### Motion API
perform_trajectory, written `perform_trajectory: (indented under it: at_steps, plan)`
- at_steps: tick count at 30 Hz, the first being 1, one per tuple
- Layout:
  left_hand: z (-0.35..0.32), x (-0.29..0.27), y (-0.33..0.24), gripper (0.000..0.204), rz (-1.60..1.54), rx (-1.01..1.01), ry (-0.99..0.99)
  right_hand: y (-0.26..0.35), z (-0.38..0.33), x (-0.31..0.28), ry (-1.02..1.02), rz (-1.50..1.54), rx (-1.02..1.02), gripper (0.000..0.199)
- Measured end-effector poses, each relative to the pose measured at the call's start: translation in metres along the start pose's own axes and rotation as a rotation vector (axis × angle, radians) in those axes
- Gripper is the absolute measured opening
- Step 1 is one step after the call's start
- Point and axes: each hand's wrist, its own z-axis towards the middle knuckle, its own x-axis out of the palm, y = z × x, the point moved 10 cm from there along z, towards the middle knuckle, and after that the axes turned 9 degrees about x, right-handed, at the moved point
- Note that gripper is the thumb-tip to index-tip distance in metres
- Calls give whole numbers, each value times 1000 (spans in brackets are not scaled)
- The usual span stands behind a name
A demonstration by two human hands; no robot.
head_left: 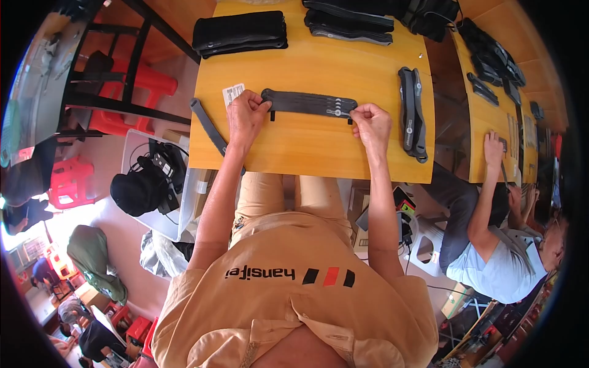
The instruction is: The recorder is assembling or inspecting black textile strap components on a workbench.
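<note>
A: Entry, head view. What was in hand?

B: A long dark grey strap (308, 103) lay flat across the wooden table (319, 147), roughly mid-table and nearer the person's edge than the far one. The left hand (245, 113) pinched its left end, fingers pressed together on the fabric. The right hand (370, 121) pinched its right end the same way, fingers curled tight over it.

A: Position of other items, relative to that strap?

B: Just left of the strap's left end, touching the left hand's far side, lay a small white tag (232, 93). Further left, a second grey strap (208, 126) ran slantwise over the table's left edge, partly hidden under the left forearm. Right of the strap, apart from it, a folded grey strap pair (411, 113) lay lengthwise near the table's right edge. Beyond the strap, at the far edge, sat a stack of black folded pieces (240, 32), and right of that, a second pile of dark straps (348, 21).

A: Anyone else?

B: Well right of the strap, a co-worker's hand (492, 147) rested on a neighbouring table (485, 116). Its grip could not be told.
</note>
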Motion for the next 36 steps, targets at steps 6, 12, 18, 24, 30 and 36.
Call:
perform_trajectory:
  at_steps: [6,12,18,24,30,36]
  plan:
    - [2,-4,-6,17,36,33,-4,0,0,0,5,11,-19,7]
    - [2,-1,0,15,5,66,-7,0,6,-5,-76,-151,-186,2]
    - [-10,-14,-16,21,-33,158,-85,16,-18,-25,-285,-320,-444,5]
    - [-45,-1,-60,54,339,555,-52,35,-77,1,-235,-542,-693,31]
    - [-54,53,-69,80,696,767,185,6,-62,59,-19,-943,-697,68]
    - [-54,45,-60,82,729,757,200,8,-67,58,-32,-999,-737,68]
